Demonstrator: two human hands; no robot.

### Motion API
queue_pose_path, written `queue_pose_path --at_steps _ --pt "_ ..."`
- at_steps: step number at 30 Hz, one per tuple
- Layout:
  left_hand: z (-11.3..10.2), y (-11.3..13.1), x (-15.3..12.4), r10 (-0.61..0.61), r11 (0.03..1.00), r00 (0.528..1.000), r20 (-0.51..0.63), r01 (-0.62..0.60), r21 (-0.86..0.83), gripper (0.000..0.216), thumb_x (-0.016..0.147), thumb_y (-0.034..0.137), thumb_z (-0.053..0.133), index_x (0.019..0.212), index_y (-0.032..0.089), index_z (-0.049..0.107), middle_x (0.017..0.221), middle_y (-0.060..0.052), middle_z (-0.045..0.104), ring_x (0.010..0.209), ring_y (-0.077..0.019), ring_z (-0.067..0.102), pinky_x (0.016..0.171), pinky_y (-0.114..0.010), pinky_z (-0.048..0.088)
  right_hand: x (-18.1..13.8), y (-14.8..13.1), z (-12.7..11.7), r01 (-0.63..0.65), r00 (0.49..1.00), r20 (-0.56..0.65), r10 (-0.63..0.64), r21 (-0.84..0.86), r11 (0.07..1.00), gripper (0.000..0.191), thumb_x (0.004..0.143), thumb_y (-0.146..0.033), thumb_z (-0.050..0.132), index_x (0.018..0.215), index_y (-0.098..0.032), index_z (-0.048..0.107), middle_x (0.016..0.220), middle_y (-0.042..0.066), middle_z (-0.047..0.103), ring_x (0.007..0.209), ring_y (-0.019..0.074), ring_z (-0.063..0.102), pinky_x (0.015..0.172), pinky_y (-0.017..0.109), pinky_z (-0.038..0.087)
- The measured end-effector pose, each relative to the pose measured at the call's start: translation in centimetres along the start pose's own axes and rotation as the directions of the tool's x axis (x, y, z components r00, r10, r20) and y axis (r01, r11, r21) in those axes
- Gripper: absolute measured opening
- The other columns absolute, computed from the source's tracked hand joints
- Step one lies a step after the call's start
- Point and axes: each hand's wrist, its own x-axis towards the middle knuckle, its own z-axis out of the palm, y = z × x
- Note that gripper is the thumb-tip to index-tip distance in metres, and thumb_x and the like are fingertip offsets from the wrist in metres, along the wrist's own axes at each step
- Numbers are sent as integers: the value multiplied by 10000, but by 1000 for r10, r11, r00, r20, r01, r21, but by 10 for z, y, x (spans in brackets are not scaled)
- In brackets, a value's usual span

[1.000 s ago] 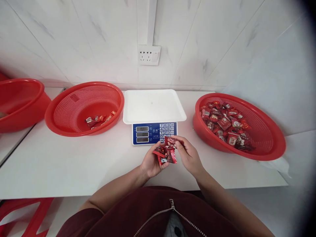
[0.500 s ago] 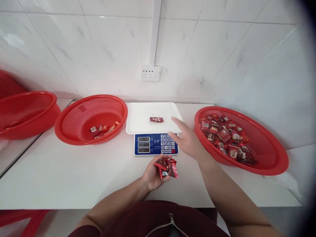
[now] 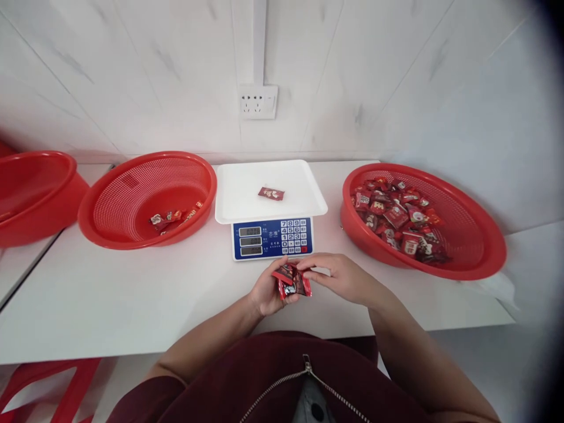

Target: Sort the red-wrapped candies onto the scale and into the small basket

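My left hand [image 3: 266, 292], palm up in front of the scale, is closed around several small red and dark candy packets [image 3: 294, 285]. The fingertips of my right hand [image 3: 341, 278] come together on the right edge of that bunch and pinch a packet there; the pinched piece is mostly hidden. Behind both hands stands a digital scale [image 3: 272, 238] with a blue keypad panel. On its white weighing tray [image 3: 238, 200] lies one dark red candy packet [image 3: 271, 193].
To the right, a red basket [image 3: 480, 247] holds many wrapped candies. Left of the scale, another red basket [image 3: 114, 202] has a few packets in it. A further red basket [image 3: 39, 200] stands at far left. The tiled wall has a socket [image 3: 258, 102].
My right hand has come back from beside the weighing tray to the packets in my left hand. The packet on the tray stays there. The whole view has shifted slightly.
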Motion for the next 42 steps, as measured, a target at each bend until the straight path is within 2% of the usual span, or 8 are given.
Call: queue_pose_path --at_steps 5,14,22,28,31,35,39,42 --pt "-2 5 0 -20 999 999 38 18 45 539 956 469 307 1145 52 591 798 -123 721 662 -208 708 461 -252 566 2 -2 2 -26 999 -41 25 -32 999 303 864 -275 514 1126 -287 665 1148 26 705 1043 216 639 922 384 499" --pt "-4 7 1 57 996 989 134 -66 65 367 937 335 375 1255 259 543 1062 -74 700 898 -229 701 649 -345 598 -5 9 0 -38 994 -106 36 -13 999 292 877 -311 493 1121 -335 651 1168 12 682 1073 240 630 934 414 515" --pt "0 6 -4 45 981 992 122 -67 181 390 912 219 398 1276 270 526 997 -69 730 907 -231 700 587 -288 565 -9 15 1 34 998 -49 -38 -66 997 401 854 -170 441 1171 -328 627 1243 -17 643 1154 188 587 1006 381 479" --pt "-4 4 2 33 977 994 101 -53 205 332 924 322 433 1187 196 590 935 -85 729 854 -240 712 568 -304 582 -2 10 6 5 992 -125 -18 -103 995 298 878 -284 483 1116 -317 660 1162 17 682 1110 235 606 973 428 489" --pt "-4 1 3 43 969 998 54 -55 242 356 935 386 419 1061 147 652 885 -105 734 795 -226 713 548 -289 586 5 6 11 -32 990 -138 15 -121 992 254 877 -315 507 1058 -282 682 1040 51 695 1004 245 631 899 433 516" --pt "0 -3 1 101 947 995 21 -103 306 353 947 394 400 1020 189 677 890 -86 737 773 -203 707 574 -282 589 14 3 16 -128 985 -135 111 -125 984 168 838 -300 550 929 -252 683 908 54 644 829 221 639 769 408 539" --pt "-1 -3 1 100 953 993 63 -114 282 389 948 440 373 1143 223 630 889 -82 732 770 -212 712 551 -284 589 15 3 15 -176 980 -91 179 37 984 83 820 -273 549 754 -241 586 869 26 633 720 179 634 626 337 548" --pt "-4 -2 4 77 963 994 77 -94 253 440 943 478 351 1172 203 606 878 -93 727 788 -225 716 537 -290 593 14 3 14 -188 979 -46 197 149 971 84 841 -261 505 788 -234 563 863 12 658 626 147 615 561 308 537"
